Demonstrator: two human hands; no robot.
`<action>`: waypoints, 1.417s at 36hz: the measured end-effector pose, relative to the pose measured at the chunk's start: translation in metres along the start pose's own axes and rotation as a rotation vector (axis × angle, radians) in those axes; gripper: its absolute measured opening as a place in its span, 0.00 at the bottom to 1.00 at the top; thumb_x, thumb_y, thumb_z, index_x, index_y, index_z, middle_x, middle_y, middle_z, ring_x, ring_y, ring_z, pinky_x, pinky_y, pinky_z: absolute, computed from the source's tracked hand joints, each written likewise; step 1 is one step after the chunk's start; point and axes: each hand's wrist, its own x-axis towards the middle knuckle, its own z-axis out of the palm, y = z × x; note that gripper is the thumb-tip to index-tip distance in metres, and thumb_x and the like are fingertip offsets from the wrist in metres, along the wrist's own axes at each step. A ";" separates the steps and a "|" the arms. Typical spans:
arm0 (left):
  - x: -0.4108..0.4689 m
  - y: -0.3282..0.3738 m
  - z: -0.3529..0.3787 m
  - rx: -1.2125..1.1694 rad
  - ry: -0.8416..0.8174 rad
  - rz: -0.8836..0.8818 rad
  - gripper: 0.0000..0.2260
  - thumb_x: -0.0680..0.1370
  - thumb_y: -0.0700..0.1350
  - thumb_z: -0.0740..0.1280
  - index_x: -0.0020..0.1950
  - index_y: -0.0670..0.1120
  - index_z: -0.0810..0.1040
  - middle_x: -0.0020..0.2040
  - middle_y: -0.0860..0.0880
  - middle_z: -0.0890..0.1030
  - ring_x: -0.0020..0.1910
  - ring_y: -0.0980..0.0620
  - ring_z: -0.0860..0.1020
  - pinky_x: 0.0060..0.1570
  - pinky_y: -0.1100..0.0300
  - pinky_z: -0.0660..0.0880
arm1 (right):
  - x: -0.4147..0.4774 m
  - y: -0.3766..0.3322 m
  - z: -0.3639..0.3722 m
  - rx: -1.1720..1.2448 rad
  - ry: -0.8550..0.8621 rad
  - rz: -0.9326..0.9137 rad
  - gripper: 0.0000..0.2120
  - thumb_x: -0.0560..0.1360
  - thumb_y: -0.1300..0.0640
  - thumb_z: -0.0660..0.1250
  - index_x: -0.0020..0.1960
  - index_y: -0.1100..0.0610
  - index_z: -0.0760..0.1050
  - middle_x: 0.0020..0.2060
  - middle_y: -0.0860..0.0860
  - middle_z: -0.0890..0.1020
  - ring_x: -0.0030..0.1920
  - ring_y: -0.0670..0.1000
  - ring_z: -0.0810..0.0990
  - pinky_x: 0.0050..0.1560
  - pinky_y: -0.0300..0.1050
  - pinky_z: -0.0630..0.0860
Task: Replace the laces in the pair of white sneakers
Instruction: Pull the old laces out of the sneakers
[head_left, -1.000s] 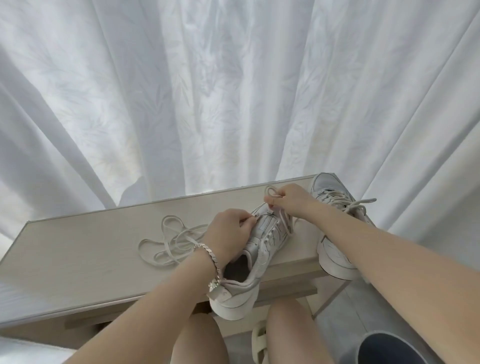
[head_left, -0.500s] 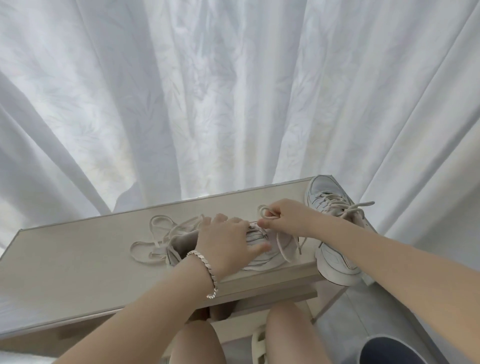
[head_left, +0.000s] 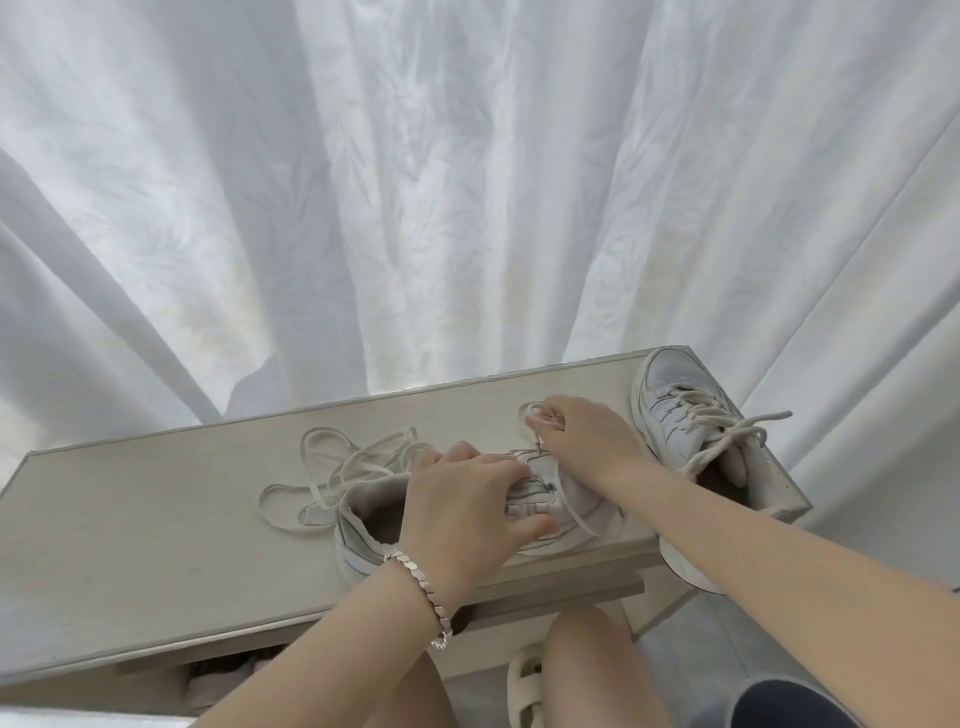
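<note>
A white sneaker (head_left: 571, 499) lies across the pale wooden table (head_left: 156, 530), heel opening to the left. My left hand (head_left: 462, 514), with a bracelet on the wrist, rests over its middle with fingers spread and thumb against the side. My right hand (head_left: 582, 441) pinches a loop of cream lace (head_left: 532, 413) above the sneaker's toe end. A second white sneaker (head_left: 685, 415), laced with a bow, stands at the table's right end. A loose cream lace (head_left: 343, 467) lies in tangled loops just left of the first sneaker.
White curtains (head_left: 467, 208) hang right behind the table. The laced sneaker's heel overhangs the table's front right corner. My knees and a pale slipper (head_left: 524, 686) show below the table edge, and a dark round object (head_left: 789, 706) sits at the bottom right.
The sneaker went from tilted with its heel over the front edge to lying sideways on the table. My left hand moved from its tongue onto its side. My right hand kept hold of the lace loop.
</note>
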 end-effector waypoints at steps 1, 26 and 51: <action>0.000 -0.001 -0.001 -0.016 -0.019 -0.002 0.21 0.63 0.69 0.57 0.38 0.56 0.82 0.36 0.61 0.82 0.35 0.57 0.78 0.36 0.54 0.75 | 0.001 0.000 -0.001 0.026 -0.002 0.016 0.18 0.79 0.51 0.57 0.31 0.54 0.60 0.28 0.48 0.68 0.37 0.53 0.68 0.32 0.44 0.60; 0.021 -0.036 -0.058 0.230 -0.344 0.043 0.13 0.81 0.55 0.55 0.52 0.50 0.77 0.40 0.54 0.74 0.43 0.54 0.73 0.29 0.69 0.60 | -0.062 -0.004 -0.112 -0.046 -0.041 -0.177 0.10 0.76 0.53 0.66 0.37 0.55 0.71 0.30 0.44 0.70 0.31 0.42 0.68 0.34 0.33 0.64; 0.045 0.070 -0.065 -0.888 -0.056 -0.139 0.38 0.71 0.69 0.60 0.74 0.51 0.59 0.73 0.55 0.64 0.72 0.58 0.60 0.63 0.66 0.62 | -0.101 -0.020 -0.158 0.672 0.087 -0.164 0.05 0.75 0.59 0.67 0.44 0.52 0.80 0.27 0.39 0.77 0.29 0.39 0.74 0.39 0.34 0.72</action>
